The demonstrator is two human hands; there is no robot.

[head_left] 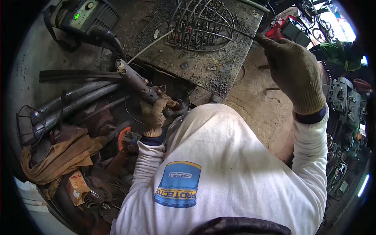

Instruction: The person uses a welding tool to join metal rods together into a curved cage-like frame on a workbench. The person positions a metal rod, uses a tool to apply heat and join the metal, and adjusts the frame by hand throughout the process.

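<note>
My left hand [155, 111], in a knitted work glove, is closed around the handle of a dark, worn welding electrode holder [135, 83]. A pale, thin welding electrode [150, 46] sticks out of its jaw, and its far end reaches the left side of an oval metal-rod frame [201, 29] lying on the worktable [176, 62]. A small reddish spot shows near that end. On the right, my gloved right hand [295, 70] is raised beside the table edge. Its fingers grip a thin dark metal rod [235, 29] that extends leftward over the frame.
A welding machine [84, 17] with a lit green display stands at the far left. Curved metal pipes [74, 100], a brown cloth [60, 154] and a small cardboard box [77, 187] lie on the left. Dark grit covers parts of the tabletop. Machinery [344, 102] lines the right side.
</note>
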